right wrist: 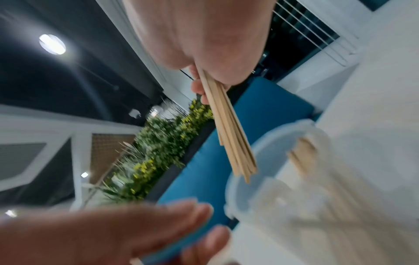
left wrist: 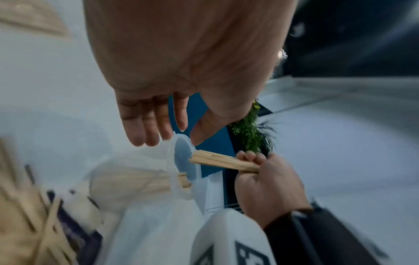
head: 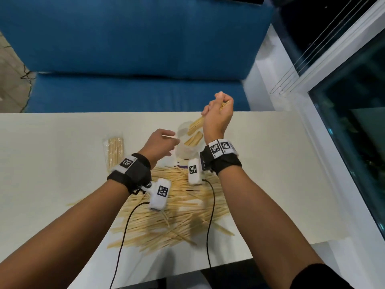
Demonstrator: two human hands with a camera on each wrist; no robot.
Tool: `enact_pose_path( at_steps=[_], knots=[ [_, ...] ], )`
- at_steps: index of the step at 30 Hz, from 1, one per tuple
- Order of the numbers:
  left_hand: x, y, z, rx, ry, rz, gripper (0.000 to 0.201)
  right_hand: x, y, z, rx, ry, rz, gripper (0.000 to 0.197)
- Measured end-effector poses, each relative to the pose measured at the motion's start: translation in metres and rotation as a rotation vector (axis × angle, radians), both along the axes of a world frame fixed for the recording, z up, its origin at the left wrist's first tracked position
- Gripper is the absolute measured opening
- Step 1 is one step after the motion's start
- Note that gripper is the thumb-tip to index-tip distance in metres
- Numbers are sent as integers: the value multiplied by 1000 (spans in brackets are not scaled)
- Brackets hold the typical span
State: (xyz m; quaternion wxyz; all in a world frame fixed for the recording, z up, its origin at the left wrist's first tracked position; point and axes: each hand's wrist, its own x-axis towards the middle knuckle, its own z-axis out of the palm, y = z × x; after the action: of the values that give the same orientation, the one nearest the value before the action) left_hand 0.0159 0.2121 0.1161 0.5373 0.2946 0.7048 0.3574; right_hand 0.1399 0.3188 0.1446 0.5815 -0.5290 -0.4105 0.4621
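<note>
My right hand (head: 218, 115) is raised above the far table edge and grips a bundle of flat wooden sticks (head: 195, 123). The bundle's lower ends point down into the mouth of a clear plastic container (head: 183, 127), which holds more sticks. In the right wrist view the bundle (right wrist: 231, 134) hangs from my fist with its tips just at the container rim (right wrist: 249, 154). My left hand (head: 166, 140) is beside the container, fingers straight and relaxed, holding nothing. In the left wrist view its fingertips (left wrist: 145, 139) hover at the rim (left wrist: 174, 143); I cannot tell whether they touch it.
A big loose pile of wooden sticks (head: 177, 209) covers the white table (head: 62, 184) under my wrists. A sealed packet of sticks (head: 113, 151) lies to the left. A blue sofa (head: 135, 49) stands beyond the table, and a window frame (head: 312, 122) runs along the right.
</note>
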Motion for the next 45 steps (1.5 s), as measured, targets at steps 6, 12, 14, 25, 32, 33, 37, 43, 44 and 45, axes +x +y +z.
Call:
enact_pose_path(
  at_steps=[6,12,14,25,32,33,37,43,44,45],
  knots=[
    [4,22,-21,92,457,-351,124,2,-13,-48,10,-214,60,22],
    [11,33,-38,198,576,-444,123,7,-24,-65,72,-438,160,24],
    [12,34,-39,216,594,-444,116,14,-28,-74,116,-564,189,24],
    [12,31,-37,225,572,-450,113,46,-29,-86,45,-926,432,19],
    [13,32,-34,210,559,-442,111,66,-20,-58,176,-1007,626,21],
    [13,32,-34,209,558,-443,111,66,-19,-57,164,-1051,674,21],
    [13,31,-34,209,552,-433,110,60,-12,-55,169,-1168,665,13],
    [14,31,-33,218,551,-431,107,45,-7,-54,264,-1248,462,10],
    [14,31,-32,220,546,-431,107,46,-7,-53,259,-1238,453,12],
    [14,31,-32,222,541,-432,107,49,-8,-52,253,-1230,470,13]
  ],
)
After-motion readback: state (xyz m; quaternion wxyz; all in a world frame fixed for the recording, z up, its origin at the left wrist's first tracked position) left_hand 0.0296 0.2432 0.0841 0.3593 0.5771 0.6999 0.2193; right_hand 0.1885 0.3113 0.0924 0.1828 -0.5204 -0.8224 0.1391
